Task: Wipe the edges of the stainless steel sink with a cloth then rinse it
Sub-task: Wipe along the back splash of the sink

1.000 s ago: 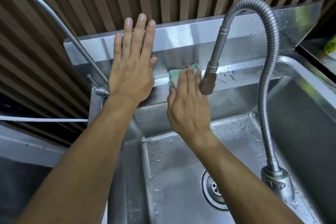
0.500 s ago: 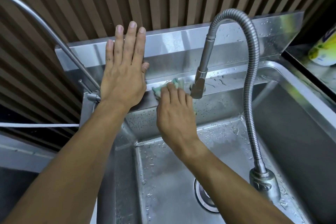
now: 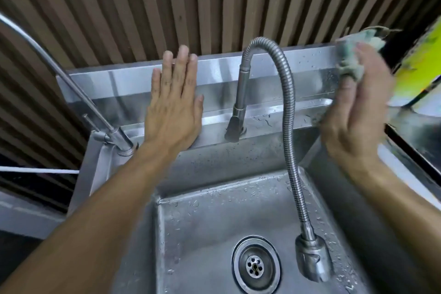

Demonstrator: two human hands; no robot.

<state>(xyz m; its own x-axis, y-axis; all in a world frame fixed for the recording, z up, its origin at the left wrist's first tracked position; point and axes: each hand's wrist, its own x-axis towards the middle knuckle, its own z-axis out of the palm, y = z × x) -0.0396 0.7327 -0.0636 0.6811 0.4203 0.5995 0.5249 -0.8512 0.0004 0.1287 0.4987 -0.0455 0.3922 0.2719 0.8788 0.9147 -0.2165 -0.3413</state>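
The sink [image 3: 210, 229] fills the view, its hose [image 3: 290, 126] arching mid-basin and crowding the back ledge. The left hand [image 3: 175, 112], fingers straight and together, braces flat on the backsplash for reach. The right hand [image 3: 358, 114] clutches the cloth [image 3: 353, 55] bunched at the open far-right corner

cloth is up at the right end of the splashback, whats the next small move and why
Probably draw the cloth, gripped in the right hand, down the sink's right rim. It sits at the splashback's far right corner, and droplets still show there. The left hand lies flat on the splashback as a brace.
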